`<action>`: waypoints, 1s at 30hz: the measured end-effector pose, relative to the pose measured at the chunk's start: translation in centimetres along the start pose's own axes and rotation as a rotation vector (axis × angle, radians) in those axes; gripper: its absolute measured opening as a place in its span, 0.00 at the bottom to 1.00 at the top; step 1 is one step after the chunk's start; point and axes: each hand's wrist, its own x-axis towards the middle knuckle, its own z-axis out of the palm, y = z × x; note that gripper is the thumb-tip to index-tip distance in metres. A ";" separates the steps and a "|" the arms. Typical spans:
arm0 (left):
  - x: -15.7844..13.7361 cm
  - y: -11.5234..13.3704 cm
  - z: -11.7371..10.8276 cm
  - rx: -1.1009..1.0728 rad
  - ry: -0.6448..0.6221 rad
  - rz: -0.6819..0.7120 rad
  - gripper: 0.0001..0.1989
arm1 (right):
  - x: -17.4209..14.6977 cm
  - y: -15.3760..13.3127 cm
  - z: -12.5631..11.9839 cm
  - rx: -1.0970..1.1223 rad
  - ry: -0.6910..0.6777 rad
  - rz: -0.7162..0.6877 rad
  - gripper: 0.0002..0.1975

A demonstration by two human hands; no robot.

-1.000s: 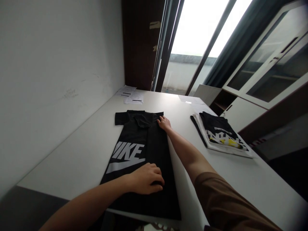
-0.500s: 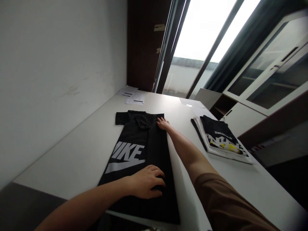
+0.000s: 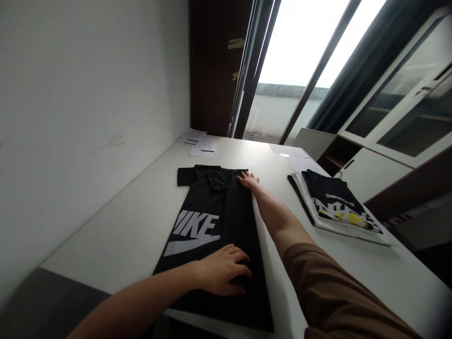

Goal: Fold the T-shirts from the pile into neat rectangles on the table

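A black T-shirt (image 3: 236, 216) with a large grey NIKE print lies on the white table, its right side folded over in a long strip. One short sleeve sticks out at the far left, beside the collar. My left hand (image 3: 226, 270) rests on the lower part of the shirt, fingers spread and slightly bent. Farther off, my right hand (image 3: 249, 180) lies on the folded edge near the shoulder, with its fingers stretched out on the cloth. Neither hand grips anything. The left forearm covers part of the shirt's lower left edge.
On the right of the white table (image 3: 141, 221) sits a stack of folded shirts (image 3: 335, 202), black on top with white and yellow print. Papers (image 3: 203, 146) lie at the far end by the wall (image 3: 106, 84). A white cabinet (image 3: 384, 179) stands beyond the right edge.
The whole view has shifted slightly, so everything sits a little farther right. Both hands keep nearly the same places on the T-shirt, which looks unchanged.
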 end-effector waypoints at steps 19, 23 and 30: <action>-0.4 -0.4 -3.8 -0.136 -0.140 -0.076 0.22 | 2.1 3.1 -2.1 -0.012 0.266 -0.067 0.28; 0.8 -2.3 -5.8 -0.261 -0.045 -0.075 0.14 | 5.0 4.8 -3.6 0.003 0.164 -0.122 0.24; 7.8 -13.3 -9.7 -0.194 0.276 -0.186 0.09 | 6.2 6.8 -4.9 0.232 0.058 -0.284 0.14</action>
